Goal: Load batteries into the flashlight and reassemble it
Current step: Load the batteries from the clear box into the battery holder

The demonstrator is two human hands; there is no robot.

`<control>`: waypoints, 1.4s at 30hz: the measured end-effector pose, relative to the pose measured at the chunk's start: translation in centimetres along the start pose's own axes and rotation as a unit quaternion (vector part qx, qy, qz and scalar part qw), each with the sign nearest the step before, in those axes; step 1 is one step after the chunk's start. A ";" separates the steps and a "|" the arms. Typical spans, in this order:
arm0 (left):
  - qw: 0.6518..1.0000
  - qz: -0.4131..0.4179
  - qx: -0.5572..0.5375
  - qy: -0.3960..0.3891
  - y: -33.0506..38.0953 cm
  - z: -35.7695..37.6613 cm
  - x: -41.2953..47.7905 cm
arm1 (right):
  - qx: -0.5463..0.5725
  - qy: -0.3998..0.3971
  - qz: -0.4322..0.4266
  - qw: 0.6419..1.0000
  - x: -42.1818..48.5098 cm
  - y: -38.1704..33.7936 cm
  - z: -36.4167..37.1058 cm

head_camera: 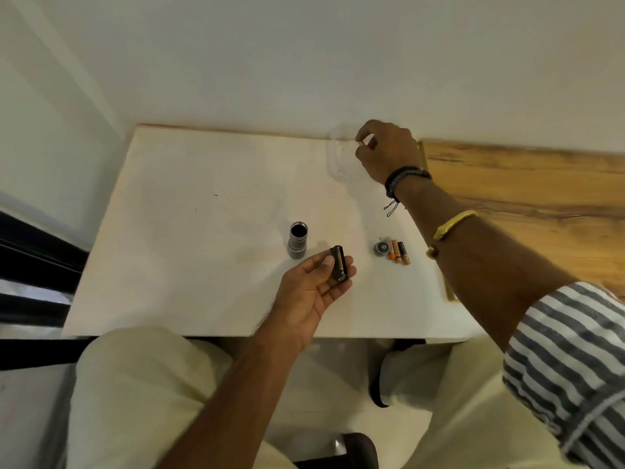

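The silver flashlight body [297, 243] stands upright on the white table [209, 204], its open end up. My left hand [314, 292] holds a black battery holder [339, 263] with a battery in it, just right of the body. The round tail cap [382, 248] and several loose batteries [398, 252] lie together on the table to the right. My right hand [387, 148] is at the table's far edge, over a clear container [338, 157], with its fingertips pinched on a small object that I cannot identify.
A wooden surface [527, 184] adjoins the table on the right. The white wall rises right behind the table. My knees in light trousers sit below the near edge.
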State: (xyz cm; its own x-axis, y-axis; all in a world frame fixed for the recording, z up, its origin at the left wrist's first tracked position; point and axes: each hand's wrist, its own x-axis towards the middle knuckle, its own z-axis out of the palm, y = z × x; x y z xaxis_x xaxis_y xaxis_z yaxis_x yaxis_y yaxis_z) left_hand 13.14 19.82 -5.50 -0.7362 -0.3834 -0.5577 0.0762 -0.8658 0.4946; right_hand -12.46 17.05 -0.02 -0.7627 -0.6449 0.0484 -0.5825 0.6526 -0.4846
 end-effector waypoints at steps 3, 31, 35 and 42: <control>1.000 0.002 -0.006 -0.007 0.0 0.3 -0.6 | 0.077 0.021 0.004 0.997 -3.5 -0.6 -1.5; 0.994 0.059 0.096 0.005 -1.9 -0.7 -5.8 | 0.182 0.017 -0.093 0.979 -28.4 -1.1 -1.8; 0.994 0.066 0.090 0.011 -1.9 -0.9 -5.8 | 0.146 0.031 -0.124 0.981 -28.6 -1.5 -1.8; 0.995 0.050 0.085 0.000 -2.2 -0.8 -6.2 | 0.130 0.031 -0.125 0.983 -28.5 -1.2 -1.3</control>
State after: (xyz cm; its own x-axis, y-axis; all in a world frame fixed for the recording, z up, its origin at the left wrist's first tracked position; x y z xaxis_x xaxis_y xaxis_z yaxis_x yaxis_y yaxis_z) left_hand 18.05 23.86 -3.65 -0.7302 -0.4652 -0.5004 0.0348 -0.7567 0.6528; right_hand 9.66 35.15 0.29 -0.6248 -0.7415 0.2446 -0.6689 0.3466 -0.6576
